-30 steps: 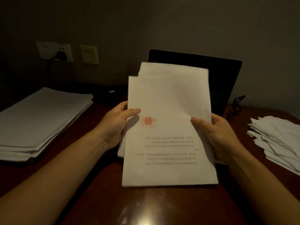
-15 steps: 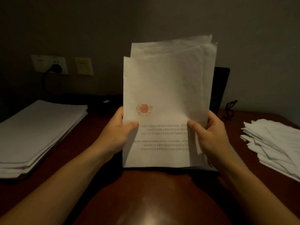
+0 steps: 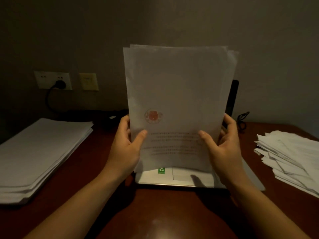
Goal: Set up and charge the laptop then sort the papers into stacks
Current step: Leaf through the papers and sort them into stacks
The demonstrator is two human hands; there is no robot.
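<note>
- The left edge of the sheaf of papers (image 3: 177,87) is gripped by the left hand (image 3: 124,149), thumb on the front, fingers behind.
- The right edge is gripped the same way by the right hand (image 3: 222,147).
- The sheaf is held upright over the middle of the table (image 3: 164,214), its sheets slightly offset at the top. A round red stamp (image 3: 152,115) and lines of text are seen on the front sheet.
- The laptop (image 3: 233,97) is placed just behind the sheaf. Its dark screen edge is seen at the right, its pale base with a green sticker (image 3: 161,170) below.
- A neat stack (image 3: 39,152) is laid at the left of the table and a looser pile (image 3: 290,156) at the right, both well apart from the sheaf.
- A black plug (image 3: 59,83) is seated in the wall socket (image 3: 52,78) at far left.
</note>
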